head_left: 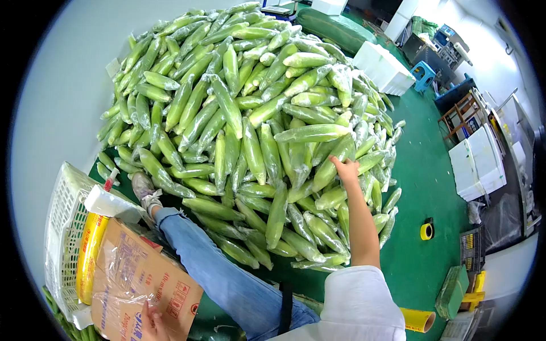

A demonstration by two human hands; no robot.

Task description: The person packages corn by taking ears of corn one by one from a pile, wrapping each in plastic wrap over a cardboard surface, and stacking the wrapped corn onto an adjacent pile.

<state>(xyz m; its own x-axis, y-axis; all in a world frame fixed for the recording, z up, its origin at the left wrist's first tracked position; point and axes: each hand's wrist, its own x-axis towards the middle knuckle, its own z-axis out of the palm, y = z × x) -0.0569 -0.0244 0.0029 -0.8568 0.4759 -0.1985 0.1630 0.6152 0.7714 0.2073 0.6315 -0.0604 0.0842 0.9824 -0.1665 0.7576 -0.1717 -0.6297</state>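
My right hand point(346, 169) reaches out over a big heap of long, pale green vegetables point(227, 108), each tapered and wrapped in clear film. Its thumb and fingers lie around one wrapped green vegetable point(332, 169) on the heap's right side. At the lower left, my left hand point(152, 325) is partly cut off by the frame edge. Its visible fingers are apart and rest on clear plastic film over a printed cardboard box point(131, 278). A long yellow packet point(91, 256) lies along the box's left side.
A white plastic crate point(62, 227) stands behind the cardboard at left. My leg in jeans point(210, 261) extends beside the heap. On the green floor lie a tape roll point(426, 231) and a yellow tube point(418, 320). White foam boxes point(384, 68) and a blue stool point(422, 75) stand farther right.
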